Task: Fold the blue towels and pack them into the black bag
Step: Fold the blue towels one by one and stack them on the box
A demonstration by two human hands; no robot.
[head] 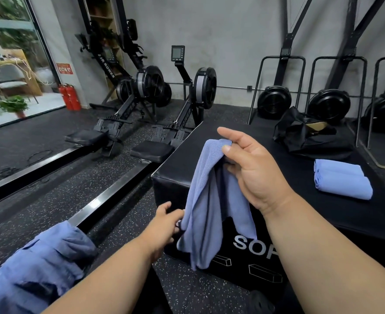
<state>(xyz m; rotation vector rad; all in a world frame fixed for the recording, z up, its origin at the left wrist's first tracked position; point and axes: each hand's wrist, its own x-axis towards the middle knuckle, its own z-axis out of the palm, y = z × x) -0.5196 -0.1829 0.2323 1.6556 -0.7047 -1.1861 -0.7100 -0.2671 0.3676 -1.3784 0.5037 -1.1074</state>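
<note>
A blue towel (206, 200) hangs loose in front of the black soft box (300, 184). My right hand (250, 168) pinches its top corner between thumb and fingers above the box. My left hand (164, 225) grips the towel's lower left edge beside the box's front corner. A stack of folded blue towels (341, 177) lies on the box top at the right. The black bag (304, 134) sits crumpled and open at the box's far end, behind the folded stack.
Two black rowing machines (150, 91) stand to the left on the speckled rubber floor, their rails running toward me. Fan bikes (329, 103) line the back wall. A blue sleeve (39, 268) fills the lower left. Red fire extinguishers (70, 97) stand by the glass door.
</note>
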